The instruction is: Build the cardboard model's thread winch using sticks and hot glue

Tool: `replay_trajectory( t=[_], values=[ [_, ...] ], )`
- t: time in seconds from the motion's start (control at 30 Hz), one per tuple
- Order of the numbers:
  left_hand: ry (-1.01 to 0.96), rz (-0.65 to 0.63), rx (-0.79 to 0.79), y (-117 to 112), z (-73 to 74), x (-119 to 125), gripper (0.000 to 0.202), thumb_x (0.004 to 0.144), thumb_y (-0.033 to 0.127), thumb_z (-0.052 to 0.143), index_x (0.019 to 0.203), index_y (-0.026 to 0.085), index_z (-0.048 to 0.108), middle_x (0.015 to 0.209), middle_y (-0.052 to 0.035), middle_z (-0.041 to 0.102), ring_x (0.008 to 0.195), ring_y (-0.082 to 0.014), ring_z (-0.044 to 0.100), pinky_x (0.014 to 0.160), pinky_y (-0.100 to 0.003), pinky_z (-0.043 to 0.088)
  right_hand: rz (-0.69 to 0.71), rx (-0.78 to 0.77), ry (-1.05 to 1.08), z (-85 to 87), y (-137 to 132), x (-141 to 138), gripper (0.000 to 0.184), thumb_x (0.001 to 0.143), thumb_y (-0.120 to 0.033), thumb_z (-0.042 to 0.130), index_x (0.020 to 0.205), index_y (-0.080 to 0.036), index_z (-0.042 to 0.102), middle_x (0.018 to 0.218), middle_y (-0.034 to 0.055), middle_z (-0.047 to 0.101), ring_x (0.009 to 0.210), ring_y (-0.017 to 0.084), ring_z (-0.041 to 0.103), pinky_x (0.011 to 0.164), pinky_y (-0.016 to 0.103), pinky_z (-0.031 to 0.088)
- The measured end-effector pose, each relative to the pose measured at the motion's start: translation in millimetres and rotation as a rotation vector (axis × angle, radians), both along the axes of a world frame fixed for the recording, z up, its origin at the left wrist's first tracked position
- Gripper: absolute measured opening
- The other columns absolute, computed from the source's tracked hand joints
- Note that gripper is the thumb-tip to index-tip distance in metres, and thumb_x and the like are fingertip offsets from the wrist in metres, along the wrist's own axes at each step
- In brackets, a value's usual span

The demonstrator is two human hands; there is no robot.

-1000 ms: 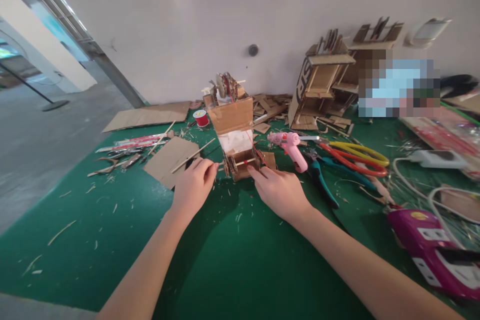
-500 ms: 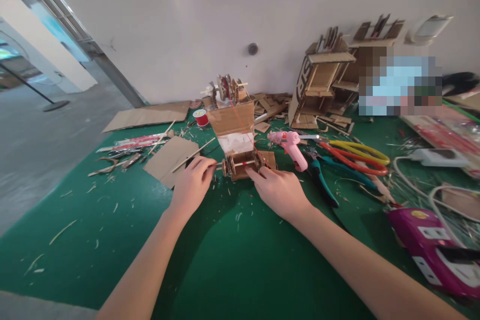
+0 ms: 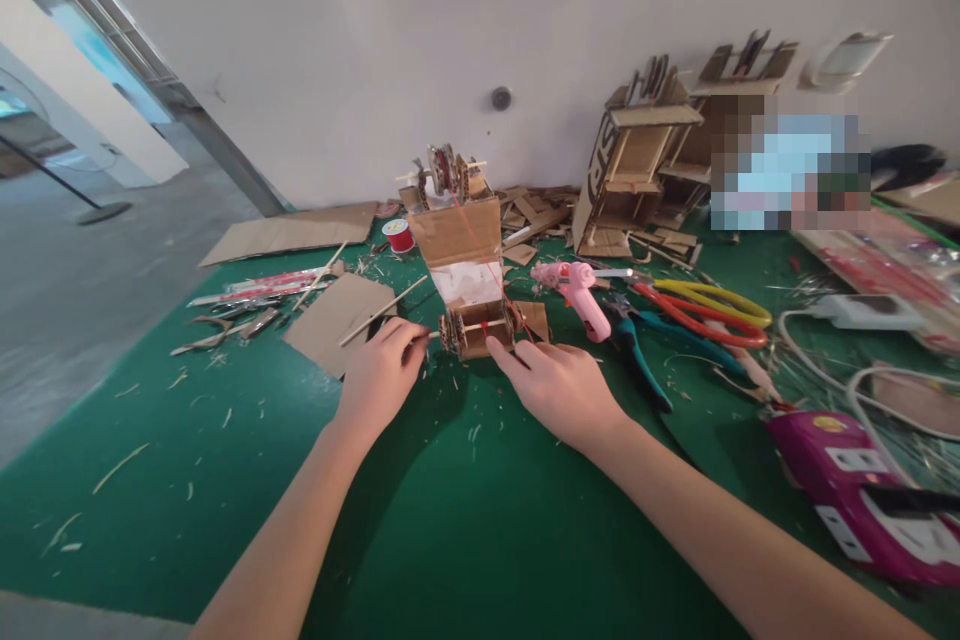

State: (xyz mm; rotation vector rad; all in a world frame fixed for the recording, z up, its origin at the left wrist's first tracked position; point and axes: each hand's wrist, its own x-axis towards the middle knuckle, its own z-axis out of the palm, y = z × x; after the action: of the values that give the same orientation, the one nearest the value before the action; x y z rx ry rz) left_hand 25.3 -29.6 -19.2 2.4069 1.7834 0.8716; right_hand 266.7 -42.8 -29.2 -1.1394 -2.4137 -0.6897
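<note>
A cardboard model (image 3: 456, 232) stands on the green table, with notched cardboard discs on its top and a low open box at its front. A wooden stick (image 3: 474, 327) carrying cardboard discs lies across that box, and red thread (image 3: 489, 265) runs down to it from the top. My left hand (image 3: 381, 368) pinches the stick's left end between thumb and fingers. At the box's lower right is my right hand (image 3: 559, 385), its index finger pressed to the front edge and its other fingers curled at the right side, their tips partly hidden.
A pink glue gun (image 3: 581, 295), teal-handled pliers (image 3: 641, 360) and scissors with yellow and orange handles (image 3: 705, 305) lie to the right. Farther right sits a magenta power strip (image 3: 832, 480). Behind are a red thread spool (image 3: 398, 236), cardboard scraps (image 3: 536, 210) and a cardboard frame (image 3: 637, 170).
The whole view has shifted slightly left. My right fingers sit a little lower, showing more of the right disc. My left hand still pinches the stick.
</note>
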Motion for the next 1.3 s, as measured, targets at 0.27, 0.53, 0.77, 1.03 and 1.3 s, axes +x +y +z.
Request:
replay_trajectory(
  t=[0.27, 0.53, 0.77, 1.03, 1.3],
  values=[
    [0.028, -0.022, -0.005, -1.9, -2.3, -2.2, 0.014, 0.092, 0.023, 0.048, 0.092, 0.020, 0.062, 0.094, -0.0022, 0.064, 0.075, -0.0137, 0.059, 0.065, -0.025, 0.046, -0.003, -0.054, -0.005, -2.8, 1.7, -0.6, 0.049, 0.077, -0.004, 0.051, 0.123, -0.018, 0.061, 0.072, 0.0006, 0.063, 0.056, 0.011, 0.053, 0.049, 0.029, 0.027],
    [-0.014, -0.065, -0.028, -6.2, -2.6, -3.1, 0.017, 0.093, 0.027, 0.047, 0.091, 0.021, 0.063, 0.092, -0.0025, 0.063, 0.075, -0.0135, 0.060, 0.069, -0.025, 0.049, -0.019, -0.048, 0.004, -3.9, 2.5, -1.9, 0.049, 0.078, -0.003, 0.050, 0.123, -0.018, 0.061, 0.072, 0.0012, 0.064, 0.054, 0.010, 0.052, 0.048, 0.029, 0.025],
    [0.006, -0.075, -0.011, -12.3, 2.8, -0.1, 0.017, 0.093, 0.027, 0.047, 0.091, 0.020, 0.062, 0.090, -0.0021, 0.063, 0.074, -0.0128, 0.059, 0.065, -0.024, 0.046, -0.013, -0.043, 0.033, -5.5, 2.9, -3.1, 0.044, 0.080, -0.005, 0.050, 0.123, -0.015, 0.061, 0.073, 0.0008, 0.064, 0.057, 0.010, 0.055, 0.050, 0.029, 0.029],
    [-0.011, -0.091, 0.035, -14.7, 7.7, 3.1, 0.018, 0.094, 0.027, 0.045, 0.089, 0.019, 0.061, 0.085, -0.0027, 0.062, 0.071, -0.0126, 0.058, 0.063, -0.024, 0.045, -0.006, -0.082, 0.071, -1.6, 2.0, -4.9, 0.037, 0.086, -0.016, 0.050, 0.122, -0.013, 0.061, 0.076, 0.0025, 0.065, 0.059, 0.011, 0.056, 0.051, 0.029, 0.031],
    [0.001, -0.066, 0.047, -13.8, 7.0, 3.2, 0.018, 0.094, 0.027, 0.046, 0.089, 0.019, 0.060, 0.083, -0.0011, 0.060, 0.070, -0.0118, 0.057, 0.066, -0.024, 0.047, -0.016, -0.070, 0.085, -1.1, 2.0, -4.7, 0.037, 0.087, -0.017, 0.049, 0.122, -0.014, 0.062, 0.076, 0.0018, 0.065, 0.057, 0.011, 0.056, 0.050, 0.030, 0.030]
  ],
)
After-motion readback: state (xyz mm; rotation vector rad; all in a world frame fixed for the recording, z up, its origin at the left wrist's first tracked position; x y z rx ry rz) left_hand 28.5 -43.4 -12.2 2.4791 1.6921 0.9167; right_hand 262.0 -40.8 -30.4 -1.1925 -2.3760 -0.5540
